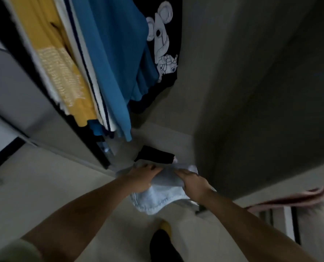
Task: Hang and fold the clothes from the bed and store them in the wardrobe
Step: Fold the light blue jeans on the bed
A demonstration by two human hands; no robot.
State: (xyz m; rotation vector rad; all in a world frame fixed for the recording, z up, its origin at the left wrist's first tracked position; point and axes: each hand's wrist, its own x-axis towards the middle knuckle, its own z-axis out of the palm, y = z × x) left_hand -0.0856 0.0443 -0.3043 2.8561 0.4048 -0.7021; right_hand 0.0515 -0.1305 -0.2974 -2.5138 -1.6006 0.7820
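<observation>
Both hands reach down to the wardrobe floor (166, 133) at the base of the open compartment. The left hand (142, 176) grasps the left side of a folded light-blue denim garment (157, 199), fingers curled over its upper edge. The right hand (192, 181) grasps the right side of the same garment, fingers wrapped round the fold. The garment sits at the front edge of the wardrobe floor, its lower part overhanging toward the person. Just behind it, touching or nearly touching, lies a folded black garment (155, 154).

Above, hanging garments fill the rail area: a yellow garment (62, 72) at left, a white garment with dark stripes (93, 86) beside it, a blue garment (112, 53), and a black shirt with a white mouse print (163, 44) at right. The wardrobe side panel (251, 91) stands at right. A pink cloth (297, 199) lies at lower right.
</observation>
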